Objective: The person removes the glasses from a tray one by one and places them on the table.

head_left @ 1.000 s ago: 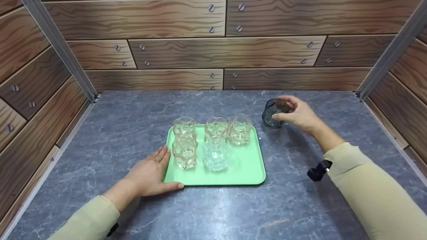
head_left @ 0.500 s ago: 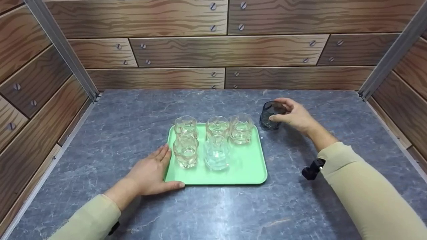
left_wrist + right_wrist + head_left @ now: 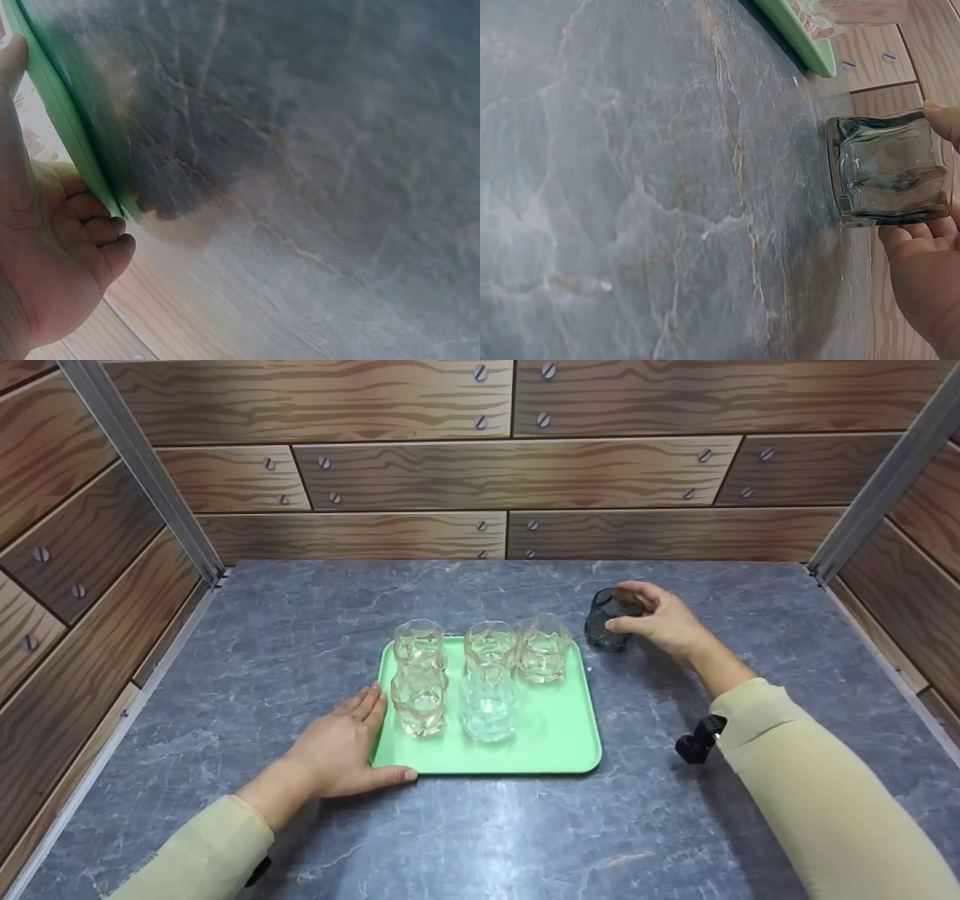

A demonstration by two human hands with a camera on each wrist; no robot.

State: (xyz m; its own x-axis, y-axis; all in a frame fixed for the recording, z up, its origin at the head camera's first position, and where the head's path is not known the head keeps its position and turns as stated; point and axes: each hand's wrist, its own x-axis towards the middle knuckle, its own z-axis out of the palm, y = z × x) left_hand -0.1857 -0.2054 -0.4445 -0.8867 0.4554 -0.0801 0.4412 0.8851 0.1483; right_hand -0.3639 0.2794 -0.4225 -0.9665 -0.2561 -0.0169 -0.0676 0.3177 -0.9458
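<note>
My right hand [image 3: 664, 622] grips a dark smoky glass tumbler [image 3: 604, 631] between thumb and fingers, just beyond the tray's back right corner. The right wrist view shows the tumbler [image 3: 889, 169] upright, its base close over the table. My left hand [image 3: 337, 750] lies against the front left corner of a light green tray [image 3: 555, 735], fingers along the left side and thumb along the front edge. On the tray stand several clear tumblers: two at the left, a bluish-looking one [image 3: 487, 712] in the front middle, and others, such as the back right one [image 3: 543, 652], behind.
The grey marbled table [image 3: 480, 832] is enclosed by wood-patterned panels [image 3: 510, 472] at the back and sides, with metal posts [image 3: 142, 472] at the corners. A small black device [image 3: 701, 739] is worn under the right sleeve.
My right hand and the dark tumbler have shifted slightly left, nearer the tray, and are nearly still over the last half second. The left hand stays at the tray corner.
</note>
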